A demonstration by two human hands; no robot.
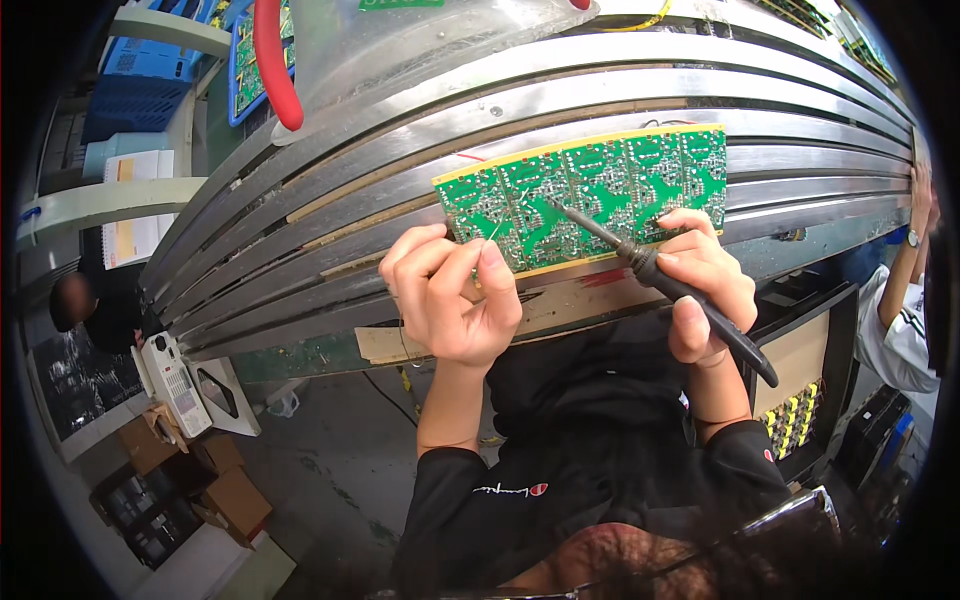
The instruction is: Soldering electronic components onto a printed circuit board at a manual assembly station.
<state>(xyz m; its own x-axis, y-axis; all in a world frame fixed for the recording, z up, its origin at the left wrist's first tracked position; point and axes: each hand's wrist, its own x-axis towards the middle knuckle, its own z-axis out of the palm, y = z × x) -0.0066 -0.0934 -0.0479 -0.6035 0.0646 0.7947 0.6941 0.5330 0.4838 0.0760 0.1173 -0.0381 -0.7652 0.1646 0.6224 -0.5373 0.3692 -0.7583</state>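
A long green circuit board panel (603, 215) with yellow edge strips lies on the slatted metal rails in front of me, its solder side up. My right hand (708, 275) is closed round the black handle of a soldering iron (733, 338). The iron slants up to the left, with its tip at the board's left-middle part; whether it touches a joint is too small to tell. At the board's lower left, my left hand (452, 295) pinches a thin silvery solder wire (494, 231) between thumb and forefinger. The wire points up toward the board.
Past the rails' far left stands a translucent container (400, 60) with a red handle (275, 70). A blue tray (240, 85) holds more green boards. Cardboard (390, 345) lies along the near bench edge. Other people are at the far left and right (900, 320).
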